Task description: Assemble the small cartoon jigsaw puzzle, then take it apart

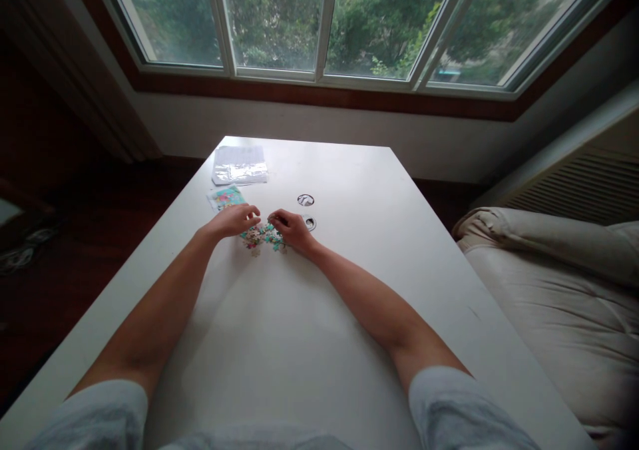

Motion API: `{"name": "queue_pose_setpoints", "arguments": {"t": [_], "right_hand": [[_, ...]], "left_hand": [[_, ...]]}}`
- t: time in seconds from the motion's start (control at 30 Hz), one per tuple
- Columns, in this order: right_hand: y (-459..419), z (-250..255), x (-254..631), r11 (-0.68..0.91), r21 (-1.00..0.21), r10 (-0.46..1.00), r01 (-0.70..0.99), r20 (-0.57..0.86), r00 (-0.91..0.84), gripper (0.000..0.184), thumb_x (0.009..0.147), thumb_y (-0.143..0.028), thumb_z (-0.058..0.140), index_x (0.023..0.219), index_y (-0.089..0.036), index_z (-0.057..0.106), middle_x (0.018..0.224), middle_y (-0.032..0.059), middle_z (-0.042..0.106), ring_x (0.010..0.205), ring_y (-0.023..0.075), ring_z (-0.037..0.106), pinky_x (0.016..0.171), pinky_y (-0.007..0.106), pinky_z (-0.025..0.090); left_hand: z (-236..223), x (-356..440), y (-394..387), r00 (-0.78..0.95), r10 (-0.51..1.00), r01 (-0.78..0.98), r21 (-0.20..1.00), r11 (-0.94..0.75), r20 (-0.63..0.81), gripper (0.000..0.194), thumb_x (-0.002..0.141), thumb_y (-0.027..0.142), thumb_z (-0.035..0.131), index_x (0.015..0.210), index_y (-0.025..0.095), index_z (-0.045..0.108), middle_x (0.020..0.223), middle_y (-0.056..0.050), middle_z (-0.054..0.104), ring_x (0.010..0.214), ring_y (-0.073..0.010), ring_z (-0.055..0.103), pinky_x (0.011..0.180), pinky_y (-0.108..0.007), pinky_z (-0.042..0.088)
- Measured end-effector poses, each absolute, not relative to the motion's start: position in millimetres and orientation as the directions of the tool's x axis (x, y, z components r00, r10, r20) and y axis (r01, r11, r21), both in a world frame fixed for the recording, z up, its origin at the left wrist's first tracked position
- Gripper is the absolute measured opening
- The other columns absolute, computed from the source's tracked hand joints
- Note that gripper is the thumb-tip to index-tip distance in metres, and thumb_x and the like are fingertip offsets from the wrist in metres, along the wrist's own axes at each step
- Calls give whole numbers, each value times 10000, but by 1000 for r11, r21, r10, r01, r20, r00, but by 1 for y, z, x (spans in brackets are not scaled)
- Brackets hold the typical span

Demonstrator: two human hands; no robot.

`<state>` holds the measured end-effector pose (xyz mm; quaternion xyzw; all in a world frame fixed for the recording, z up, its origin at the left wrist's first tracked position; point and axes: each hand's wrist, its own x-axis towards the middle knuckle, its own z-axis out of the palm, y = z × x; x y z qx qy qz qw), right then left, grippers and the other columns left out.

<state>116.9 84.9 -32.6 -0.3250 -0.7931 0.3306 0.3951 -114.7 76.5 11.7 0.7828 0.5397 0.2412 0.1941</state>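
Observation:
A loose heap of small, multicoloured jigsaw puzzle pieces [253, 237] lies on the white table, under and between my hands. My left hand [232, 221] is over the left side of the heap, its fingers bent and apart with nothing visible in them. Just to the right, my right hand [293, 229] pinches what looks like a small puzzle piece at its fingertips, partly hidden by the fingers. Beyond my left hand lies a colourful printed packet [227, 197]. A round black-and-white item [310, 224] is partly behind my right hand, with a similar round item [306, 200] farther back.
Clear plastic sleeves with white sheets [240, 164] lie at the far left corner of the white table [279, 357]. A cushioned beige seat [549, 290] stands along the right side. Past the far table edge are a wall and a wide window [319, 30].

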Motion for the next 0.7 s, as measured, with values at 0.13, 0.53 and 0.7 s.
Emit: {"name": "queue_pose_setpoints", "arguments": {"t": [0.13,0.53,0.7], "right_hand": [[84,-33,117,541,-818,790,194,415,-451,264,930,-327,523,1026,-169,711,896,30,704,787,140,594,727,242,450],[88,-27,130,583,-777,763,239,423,-488,287,986,-382,527,978,-172,723,930,36,701,827,140,618,784,252,476],[93,-20,140,751,-499,656,433,487,-576,272,1005,-372,531,1008,-199,741,1036,82,685,974,197,609,909,322,467]], "left_hand": [[21,-114,65,363,930,779,527,-341,64,394,656,443,833,1000,258,789,843,-49,707,631,-203,604,593,-267,382],[9,-103,58,466,881,763,470,-444,76,379,685,371,786,1047,276,727,899,-51,631,799,-237,612,715,-296,447],[6,-107,61,497,867,818,312,-483,38,253,866,391,605,1053,232,666,979,-69,651,900,-235,614,777,-302,449]]}}
